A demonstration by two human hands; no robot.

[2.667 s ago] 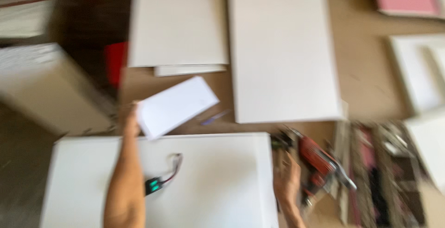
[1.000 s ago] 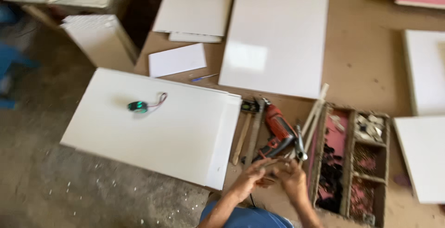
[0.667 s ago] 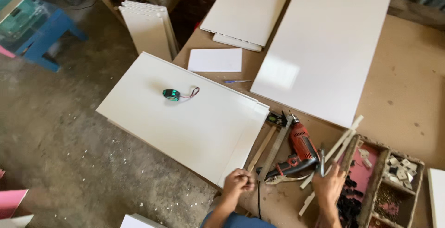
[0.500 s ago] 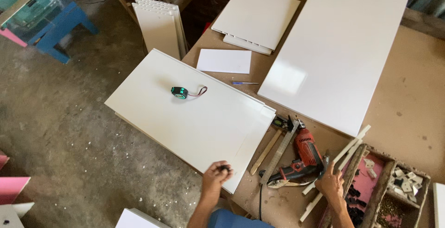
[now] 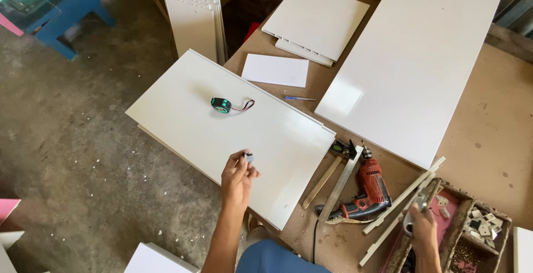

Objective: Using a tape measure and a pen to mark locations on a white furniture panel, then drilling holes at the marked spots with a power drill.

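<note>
On the left, the floor (image 5: 72, 156) is bare concrete, with a blue stand (image 5: 55, 12) at the top corner. A white panel (image 5: 222, 134) lies on the tabletop (image 5: 488, 123), overhanging its edge, with a green tape measure (image 5: 221, 105) resting on it. The left hand (image 5: 237, 176) hovers above the panel's near edge, fingers pinched narrowly on a small grey fitting (image 5: 249, 157); no fitting appears fixed to the panel yet, so the work looks barely begun. Further right lie a square ruler (image 5: 340, 184) and a red drill (image 5: 369, 187), untouched. The right hand (image 5: 422, 231) is closed around a metal tool (image 5: 419, 206) at the rim of the parts tray (image 5: 461, 217).
</note>
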